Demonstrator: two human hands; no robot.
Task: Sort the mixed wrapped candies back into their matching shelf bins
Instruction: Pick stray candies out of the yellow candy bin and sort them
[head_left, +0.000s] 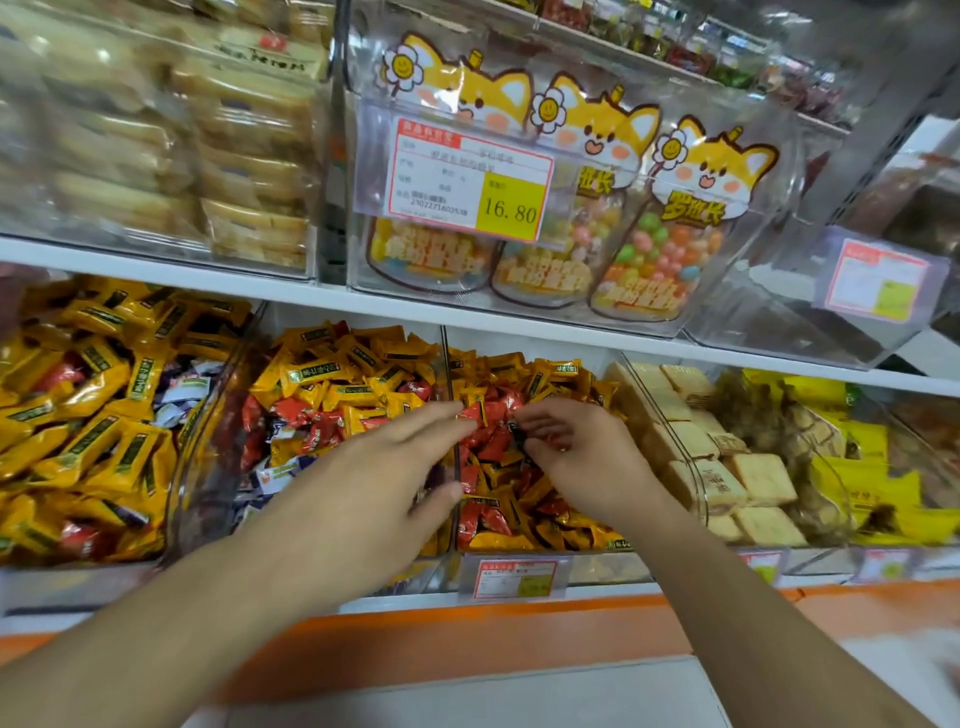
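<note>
On the lower shelf, the far-left clear bin (208, 415) holds mostly yellow wrapped candies (93, 415) with a few red and white-purple ones mixed in. Next to it, the middle bin (441, 364) carries a mix of yellow, red and white wrappers.

The left hand (374, 467) reaches over the divider between the middle bin and the third bin (457, 519), fingers straight and close together, their tips touching a red wrapped candy (475, 415) on top of the pile; the thumb is spread low, near the front of the bin. Whether it has any grip on that candy I cannot tell.

The right hand (576, 447) is inside the third bin, over a heap of red and yellow candies (519, 499). Its fingers are curled inward and bunched narrowly, with dark and red wrappers showing at the fingertips, so it appears to hold small candies there.

A red-bordered price label (511, 577) hangs on the front of the third bin. To the right, another bin (696, 467) holds pale square biscuit packs (748, 478), then yellow packets (857, 483).

Above, on the upper shelf, 3 fox-decorated bags of round coloured sweets (660, 249) stand in a clear box with a price tag (467, 176) reading 16.80
</note>
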